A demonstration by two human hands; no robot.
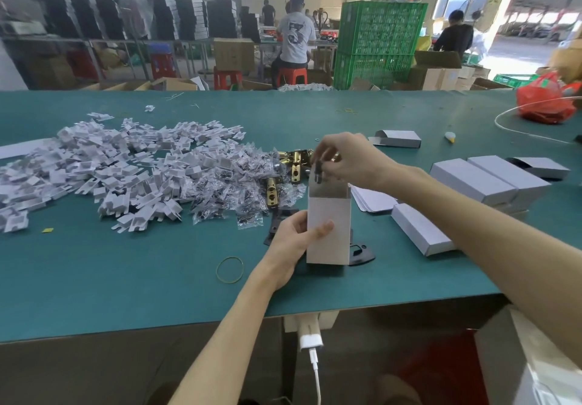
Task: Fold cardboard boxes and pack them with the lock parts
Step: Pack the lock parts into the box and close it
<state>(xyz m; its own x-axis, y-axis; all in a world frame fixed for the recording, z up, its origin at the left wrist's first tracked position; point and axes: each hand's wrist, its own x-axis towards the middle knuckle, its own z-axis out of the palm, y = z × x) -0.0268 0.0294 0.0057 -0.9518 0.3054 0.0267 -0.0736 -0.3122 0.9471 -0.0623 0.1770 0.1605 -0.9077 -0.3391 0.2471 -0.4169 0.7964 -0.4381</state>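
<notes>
A small white cardboard box [327,234] stands upright on the green table, its top open. My left hand [291,241] grips its lower left side, thumb across the front. Over the open top, my right hand [343,160] pinches a small dark lock part [318,171]. Brass latch parts [294,165] and small clear bags of screws [226,184] lie just behind the box. Black plates [362,252] lie beside the box's base.
A large heap of white card inserts [104,165] covers the left of the table. Folded white boxes [485,181] and flat blanks [371,198] lie to the right. A rubber band [230,269] lies near the front. A red bag [546,102] sits far right. People work beyond the table.
</notes>
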